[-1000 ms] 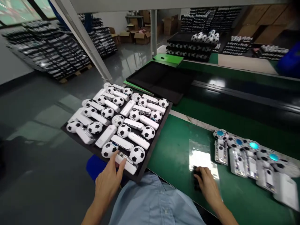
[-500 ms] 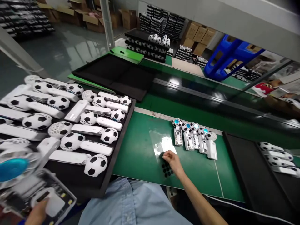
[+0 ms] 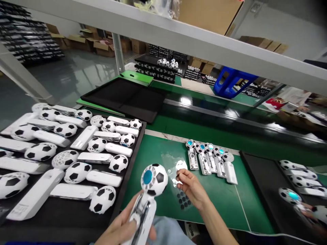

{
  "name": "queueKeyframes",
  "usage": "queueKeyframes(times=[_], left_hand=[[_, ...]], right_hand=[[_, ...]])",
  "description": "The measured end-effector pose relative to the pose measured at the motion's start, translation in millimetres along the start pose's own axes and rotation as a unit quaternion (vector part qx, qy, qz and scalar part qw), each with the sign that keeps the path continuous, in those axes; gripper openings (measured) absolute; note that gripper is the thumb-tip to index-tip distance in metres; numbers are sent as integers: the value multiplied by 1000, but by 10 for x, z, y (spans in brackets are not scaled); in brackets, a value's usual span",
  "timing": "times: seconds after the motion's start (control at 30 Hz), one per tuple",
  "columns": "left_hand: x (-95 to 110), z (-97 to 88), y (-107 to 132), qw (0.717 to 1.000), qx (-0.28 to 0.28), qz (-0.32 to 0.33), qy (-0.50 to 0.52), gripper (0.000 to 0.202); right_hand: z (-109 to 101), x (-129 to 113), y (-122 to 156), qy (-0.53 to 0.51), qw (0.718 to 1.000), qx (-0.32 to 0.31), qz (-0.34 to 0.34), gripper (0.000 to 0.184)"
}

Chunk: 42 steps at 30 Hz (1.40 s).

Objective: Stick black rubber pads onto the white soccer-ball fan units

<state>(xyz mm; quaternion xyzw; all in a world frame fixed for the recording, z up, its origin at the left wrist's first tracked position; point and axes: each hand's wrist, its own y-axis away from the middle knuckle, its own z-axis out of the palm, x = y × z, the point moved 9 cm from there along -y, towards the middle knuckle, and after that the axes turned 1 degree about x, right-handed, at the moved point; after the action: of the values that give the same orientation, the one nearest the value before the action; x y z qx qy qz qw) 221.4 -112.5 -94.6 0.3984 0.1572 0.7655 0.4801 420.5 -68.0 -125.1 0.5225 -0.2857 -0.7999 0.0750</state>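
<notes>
The small print on a white plastic handle is too blurred to read.

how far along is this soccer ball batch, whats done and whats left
Done: a row of assembled soccer-ball units lies on the green mat, balls joined to white handles. In hand: the left hand grips one assembled unit, while the right hand is by a clear plastic sheet. Left: the black tray still holds many separate soccer balls and white handles.
</notes>
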Motion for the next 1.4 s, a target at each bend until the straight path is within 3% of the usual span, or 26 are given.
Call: queueKeyframes(times=[0.1, 0.2, 0.37, 0.47, 0.57, 0.63, 0.73, 1.07, 1.23, 1.4], left_hand=[[270, -112, -228, 989, 91, 85, -83, 91], [449, -164, -457, 958, 148, 155, -188, 80], [422, -121, -611, 941, 114, 175, -267, 42], [455, -51, -591, 933, 78, 206, -284, 44], [499, -14, -573, 918, 70, 226, -317, 53], [517, -3, -565, 911, 73, 232, -332, 55], [535, 12, -551, 909, 74, 236, -335, 55], [620, 65, -463, 907, 88, 237, -338, 52], [607, 100, -478, 913, 70, 241, -321, 54], [601, 85, -503, 920, 79, 245, -295, 54]], right_hand=[[108, -37, 10, -3, 1000, -21, 0, 38], [291, -90, 41, 43, 998, -45, -26, 34], [691, -215, 148, 173, 977, -75, -96, 23], [912, -320, 248, 301, 935, -96, -158, 9], [1051, -437, 363, 422, 868, -97, -243, 13], [1091, -457, 411, 461, 840, -98, -270, 14], [1112, -448, 442, 482, 822, -102, -284, 14], [1164, -454, 494, 495, 813, -89, -294, 15], [1147, -427, 506, 516, 791, -72, -321, 15], [1113, -414, 532, 495, 787, -52, -365, 16]])
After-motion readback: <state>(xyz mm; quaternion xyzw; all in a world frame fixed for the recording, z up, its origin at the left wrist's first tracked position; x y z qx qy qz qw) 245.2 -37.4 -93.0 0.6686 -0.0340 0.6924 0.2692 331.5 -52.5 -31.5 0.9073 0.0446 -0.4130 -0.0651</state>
